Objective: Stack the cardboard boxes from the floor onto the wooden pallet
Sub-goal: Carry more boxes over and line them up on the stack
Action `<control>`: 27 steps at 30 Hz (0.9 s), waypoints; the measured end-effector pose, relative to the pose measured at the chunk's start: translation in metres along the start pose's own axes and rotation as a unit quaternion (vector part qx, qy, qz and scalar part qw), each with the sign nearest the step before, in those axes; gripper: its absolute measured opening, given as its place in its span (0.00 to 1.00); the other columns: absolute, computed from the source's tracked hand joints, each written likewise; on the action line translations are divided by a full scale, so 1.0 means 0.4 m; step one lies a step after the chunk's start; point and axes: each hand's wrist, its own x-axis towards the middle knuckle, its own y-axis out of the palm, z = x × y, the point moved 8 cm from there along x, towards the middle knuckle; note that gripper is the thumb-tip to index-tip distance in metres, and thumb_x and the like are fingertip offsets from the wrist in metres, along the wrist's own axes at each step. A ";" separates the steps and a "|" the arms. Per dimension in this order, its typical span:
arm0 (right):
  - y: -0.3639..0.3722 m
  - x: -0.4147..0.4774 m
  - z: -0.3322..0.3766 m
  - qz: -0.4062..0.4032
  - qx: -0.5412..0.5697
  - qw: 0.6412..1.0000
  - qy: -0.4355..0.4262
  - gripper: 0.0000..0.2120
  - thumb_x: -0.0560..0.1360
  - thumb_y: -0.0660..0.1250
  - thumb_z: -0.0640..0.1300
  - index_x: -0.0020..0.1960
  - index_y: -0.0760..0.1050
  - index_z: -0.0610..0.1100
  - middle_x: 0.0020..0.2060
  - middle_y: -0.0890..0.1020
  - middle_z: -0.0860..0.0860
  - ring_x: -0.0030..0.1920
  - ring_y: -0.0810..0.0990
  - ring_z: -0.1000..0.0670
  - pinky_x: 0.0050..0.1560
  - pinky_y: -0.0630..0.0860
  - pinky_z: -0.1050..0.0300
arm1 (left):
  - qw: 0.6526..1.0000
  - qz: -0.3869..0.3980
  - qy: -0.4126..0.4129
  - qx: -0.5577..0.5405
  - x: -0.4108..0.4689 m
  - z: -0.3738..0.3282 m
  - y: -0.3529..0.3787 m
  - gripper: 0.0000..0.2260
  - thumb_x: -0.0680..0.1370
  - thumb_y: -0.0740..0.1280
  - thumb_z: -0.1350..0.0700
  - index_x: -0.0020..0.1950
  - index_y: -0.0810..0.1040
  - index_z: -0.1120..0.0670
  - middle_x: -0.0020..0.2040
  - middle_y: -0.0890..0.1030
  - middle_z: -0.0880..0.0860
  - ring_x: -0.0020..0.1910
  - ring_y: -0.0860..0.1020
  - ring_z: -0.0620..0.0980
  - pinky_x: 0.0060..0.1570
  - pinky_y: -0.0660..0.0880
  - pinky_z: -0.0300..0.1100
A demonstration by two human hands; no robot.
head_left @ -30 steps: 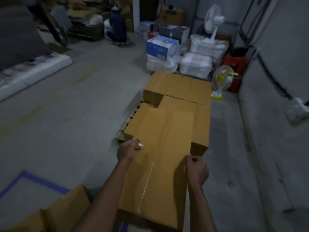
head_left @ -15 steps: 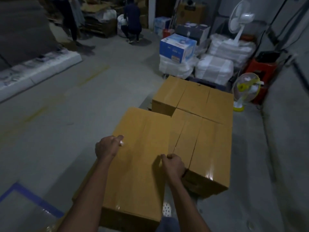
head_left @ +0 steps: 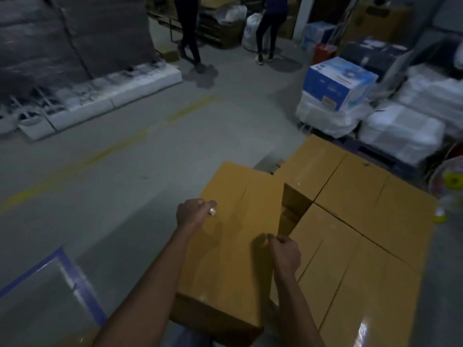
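the blue-and-white carton [head_left: 338, 83] carries print too blurred to read.

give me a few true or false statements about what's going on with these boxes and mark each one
1. The left hand and right hand both grip one cardboard box. True.
2. That box is to the right of the stacked boxes. False: it is on their left.
3. A blue and white box sits on white wrapped bundles. True.
4. Nobody else is in view. False: two people stand at the far end.
5. Blue tape marks the floor on the left. True.
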 end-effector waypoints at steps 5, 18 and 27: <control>0.065 0.144 0.109 -0.020 0.031 0.999 0.038 0.18 0.77 0.70 0.54 0.57 0.83 0.41 0.46 0.83 0.44 0.51 0.82 0.41 0.51 0.76 0.52 | 0.998 0.043 0.017 -0.033 0.225 -0.091 0.025 0.23 0.66 0.64 0.34 0.42 0.87 0.50 0.49 0.86 0.54 0.53 0.80 0.57 0.60 0.74 0.49; 0.287 0.346 0.050 -0.085 0.110 0.964 0.228 0.26 0.74 0.70 0.58 0.66 0.78 0.45 0.59 0.81 0.43 0.66 0.73 0.38 0.64 0.69 0.47 | 0.981 0.181 0.061 -0.016 0.597 -0.156 0.225 0.26 0.61 0.68 0.35 0.40 0.84 0.58 0.39 0.82 0.53 0.44 0.81 0.55 0.45 0.74 0.49; 0.396 0.494 -0.160 -0.132 0.086 0.935 0.318 0.32 0.74 0.69 0.55 0.76 0.66 0.49 0.72 0.70 0.48 0.71 0.65 0.40 0.60 0.59 0.47 | 0.949 0.314 0.010 0.006 0.676 0.015 0.526 0.16 0.64 0.69 0.43 0.41 0.88 0.52 0.50 0.85 0.46 0.51 0.81 0.42 0.58 0.75 0.43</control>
